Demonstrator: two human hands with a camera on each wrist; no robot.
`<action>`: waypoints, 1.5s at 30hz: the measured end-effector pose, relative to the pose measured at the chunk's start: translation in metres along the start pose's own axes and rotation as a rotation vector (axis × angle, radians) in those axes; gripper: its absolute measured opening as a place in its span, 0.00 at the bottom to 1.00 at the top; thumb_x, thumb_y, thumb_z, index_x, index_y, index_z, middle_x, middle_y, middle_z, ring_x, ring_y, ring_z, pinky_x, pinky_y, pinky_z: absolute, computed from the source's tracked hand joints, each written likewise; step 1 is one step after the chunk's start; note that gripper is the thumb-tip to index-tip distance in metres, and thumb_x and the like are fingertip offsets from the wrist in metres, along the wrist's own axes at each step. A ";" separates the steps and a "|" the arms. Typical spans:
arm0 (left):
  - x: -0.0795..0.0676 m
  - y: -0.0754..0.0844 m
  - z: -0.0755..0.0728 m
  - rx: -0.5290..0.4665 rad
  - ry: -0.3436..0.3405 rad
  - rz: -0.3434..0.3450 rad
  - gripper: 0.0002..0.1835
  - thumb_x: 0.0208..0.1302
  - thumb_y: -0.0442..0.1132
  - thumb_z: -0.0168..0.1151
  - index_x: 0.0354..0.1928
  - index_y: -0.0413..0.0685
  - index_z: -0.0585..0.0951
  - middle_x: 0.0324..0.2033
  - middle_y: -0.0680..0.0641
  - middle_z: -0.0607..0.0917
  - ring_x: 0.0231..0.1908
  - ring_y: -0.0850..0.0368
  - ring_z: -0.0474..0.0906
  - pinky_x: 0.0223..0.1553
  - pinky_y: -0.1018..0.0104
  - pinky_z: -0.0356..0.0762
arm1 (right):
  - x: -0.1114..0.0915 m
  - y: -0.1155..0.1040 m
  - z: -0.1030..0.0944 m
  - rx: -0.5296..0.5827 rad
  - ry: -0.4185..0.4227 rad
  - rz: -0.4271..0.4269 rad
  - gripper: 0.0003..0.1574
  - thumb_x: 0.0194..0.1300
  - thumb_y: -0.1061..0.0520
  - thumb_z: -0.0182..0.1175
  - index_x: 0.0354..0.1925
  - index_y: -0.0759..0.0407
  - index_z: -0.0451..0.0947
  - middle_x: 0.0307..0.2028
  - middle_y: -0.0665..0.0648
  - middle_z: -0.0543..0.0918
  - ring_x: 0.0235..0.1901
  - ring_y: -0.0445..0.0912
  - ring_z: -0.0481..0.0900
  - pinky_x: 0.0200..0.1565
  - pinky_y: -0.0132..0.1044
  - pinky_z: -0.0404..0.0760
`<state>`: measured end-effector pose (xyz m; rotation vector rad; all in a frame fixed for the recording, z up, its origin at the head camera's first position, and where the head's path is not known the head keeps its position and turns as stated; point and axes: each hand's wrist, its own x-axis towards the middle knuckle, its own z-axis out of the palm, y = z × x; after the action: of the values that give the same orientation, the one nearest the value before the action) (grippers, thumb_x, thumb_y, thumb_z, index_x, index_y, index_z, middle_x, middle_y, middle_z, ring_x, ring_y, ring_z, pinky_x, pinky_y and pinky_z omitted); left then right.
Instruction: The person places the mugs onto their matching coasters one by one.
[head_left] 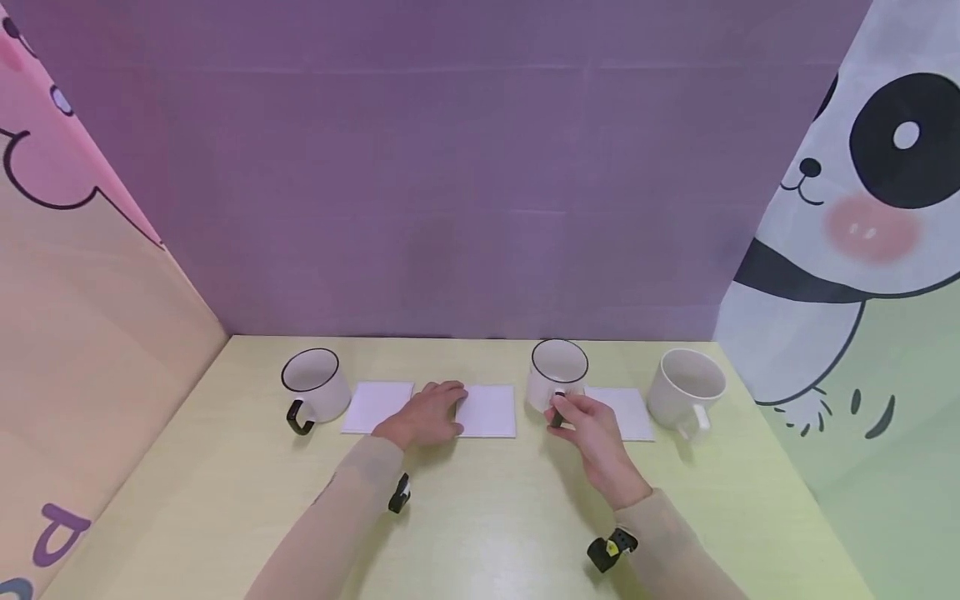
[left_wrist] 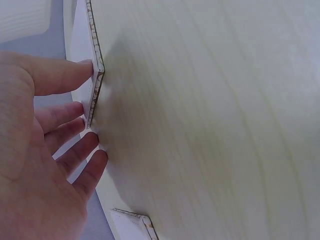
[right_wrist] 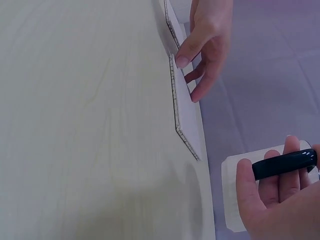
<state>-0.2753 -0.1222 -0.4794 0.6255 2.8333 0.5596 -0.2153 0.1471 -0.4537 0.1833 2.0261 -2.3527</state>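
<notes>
My left hand touches the left edge of the middle white cardboard square. In the left wrist view its thumb rests on that edge, with the fingers loosely spread beside it. My right hand pinches the black handle of a white mug with a dark rim. The mug stays upright, just right of the middle square; whether its base touches the table cannot be told. Another white cardboard square lies partly behind the right hand. A third square lies left of the left hand.
At the left stands a white mug with a black handle and dark rim. An all-white mug stands at the right. A purple backdrop rises behind the pale wooden table, and printed panels flank both sides.
</notes>
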 end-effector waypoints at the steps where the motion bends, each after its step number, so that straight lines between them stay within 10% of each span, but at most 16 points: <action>1: 0.000 0.000 0.000 0.004 -0.002 -0.002 0.33 0.64 0.43 0.65 0.71 0.42 0.72 0.73 0.44 0.68 0.71 0.42 0.62 0.71 0.47 0.62 | 0.000 -0.001 0.001 0.007 -0.001 -0.004 0.12 0.72 0.65 0.59 0.47 0.76 0.77 0.31 0.55 0.83 0.36 0.45 0.82 0.50 0.48 0.84; 45: 0.000 0.001 0.000 0.019 0.011 0.008 0.34 0.62 0.44 0.66 0.70 0.41 0.72 0.71 0.42 0.70 0.69 0.42 0.65 0.70 0.47 0.64 | 0.003 0.008 0.062 0.018 -0.108 -0.006 0.11 0.71 0.62 0.63 0.43 0.73 0.79 0.31 0.55 0.85 0.36 0.43 0.83 0.51 0.50 0.85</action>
<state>-0.2750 -0.1207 -0.4792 0.6388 2.8507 0.5397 -0.2217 0.0853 -0.4525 0.0502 1.9601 -2.3306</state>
